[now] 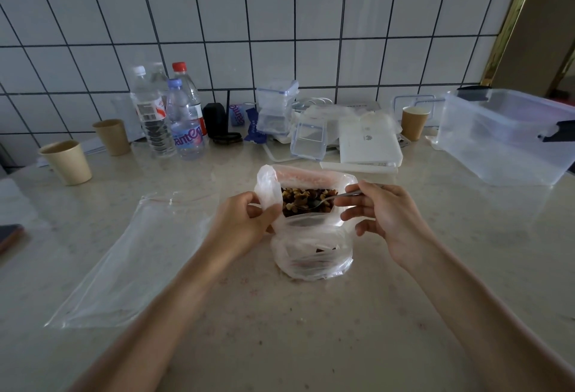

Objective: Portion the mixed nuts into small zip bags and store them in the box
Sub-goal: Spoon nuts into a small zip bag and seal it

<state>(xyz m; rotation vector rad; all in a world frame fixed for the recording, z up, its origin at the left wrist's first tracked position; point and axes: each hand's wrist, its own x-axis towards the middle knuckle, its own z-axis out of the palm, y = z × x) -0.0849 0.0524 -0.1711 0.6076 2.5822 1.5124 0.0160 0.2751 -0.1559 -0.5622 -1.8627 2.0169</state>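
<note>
Mixed nuts (306, 201) fill an open plastic bag (311, 248) mid-tabletop (280, 329). Left hand (242, 223) pinches the bag's rim; right hand (382, 214) holds a spoon (329, 200) dipped among them. Clear box (504, 136) sits far right.

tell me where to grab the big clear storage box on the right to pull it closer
Take the clear storage box by its near-left rim, coming from the left over open counter. The box has no lid on, so the rim is free, and a grip there avoids the black latch and the paper cup behind its left corner.
</note>
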